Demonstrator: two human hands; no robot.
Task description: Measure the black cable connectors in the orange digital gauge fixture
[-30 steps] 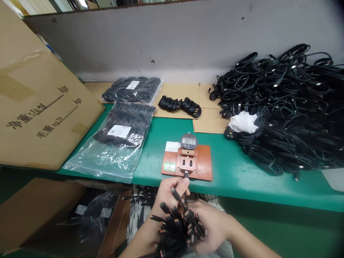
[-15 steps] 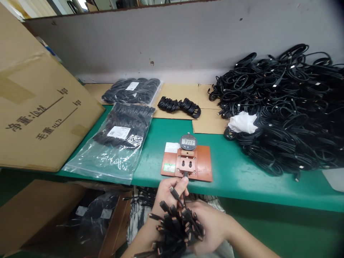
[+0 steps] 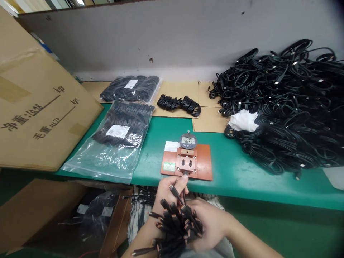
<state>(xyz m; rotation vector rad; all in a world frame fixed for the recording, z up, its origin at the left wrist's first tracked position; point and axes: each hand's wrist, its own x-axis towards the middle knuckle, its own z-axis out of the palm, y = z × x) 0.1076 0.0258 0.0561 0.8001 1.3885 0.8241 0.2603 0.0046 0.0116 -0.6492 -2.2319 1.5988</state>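
- Left hand (image 3: 169, 191) pinches a cable plug (image 3: 185, 173) at the orange test plate (image 3: 205, 161), lower middle.
- Right hand (image 3: 212, 224), curled, grips a bundle of black cables (image 3: 174, 225).
- Digital gauge (image 3: 188, 141) stands on the plate; cable heap (image 3: 285, 114) lies right on the worktop (image 3: 236, 186).

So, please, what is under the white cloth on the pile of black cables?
Black coiled cables show all around the crumpled white cloth, and it seems to rest on them. The part directly beneath it is covered, so that cannot be seen.
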